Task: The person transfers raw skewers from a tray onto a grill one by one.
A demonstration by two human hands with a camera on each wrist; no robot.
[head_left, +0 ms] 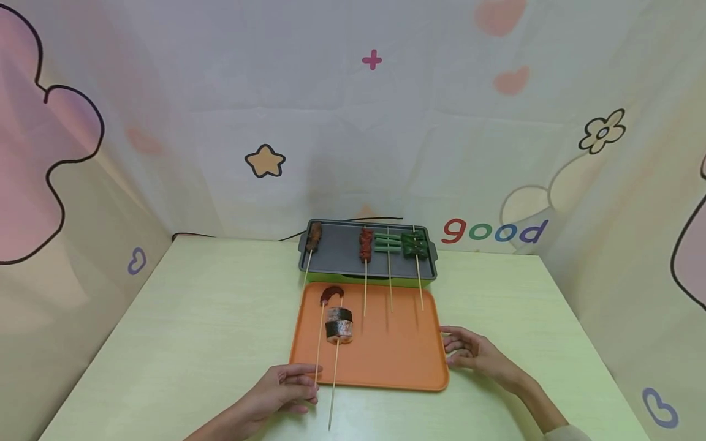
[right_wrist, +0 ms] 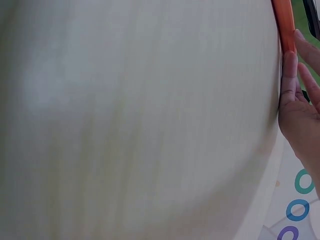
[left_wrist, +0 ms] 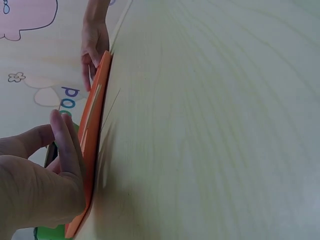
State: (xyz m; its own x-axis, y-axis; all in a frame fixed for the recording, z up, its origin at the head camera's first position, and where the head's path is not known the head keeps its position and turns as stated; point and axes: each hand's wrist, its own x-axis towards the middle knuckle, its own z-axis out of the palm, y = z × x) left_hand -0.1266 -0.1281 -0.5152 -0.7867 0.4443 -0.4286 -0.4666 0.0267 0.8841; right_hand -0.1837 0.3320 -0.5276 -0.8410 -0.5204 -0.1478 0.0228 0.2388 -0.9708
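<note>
My left hand (head_left: 287, 386) is at the near left corner of the orange tray (head_left: 397, 361), its fingers pinching the thin stick of a skewer with a curved dark red piece (head_left: 332, 294). In the left wrist view, that hand (left_wrist: 45, 175) partly covers the tray's edge. Beside this stick lies a skewer of rolls wrapped in a dark band (head_left: 339, 327), its stick reaching past the tray's near rim. My right hand (head_left: 480, 355) touches the tray's right edge, thumb and forefinger spread apart along it. In the right wrist view its fingertips meet the tray's side (right_wrist: 285, 22).
Behind the tray stands a grey grill pan (head_left: 336, 263) on a green base. It bears a brown meat skewer (head_left: 314, 237), a red skewer (head_left: 366, 245), a green stalk skewer (head_left: 388, 243) and a dark green skewer (head_left: 415, 245). Several sticks overhang the tray.
</note>
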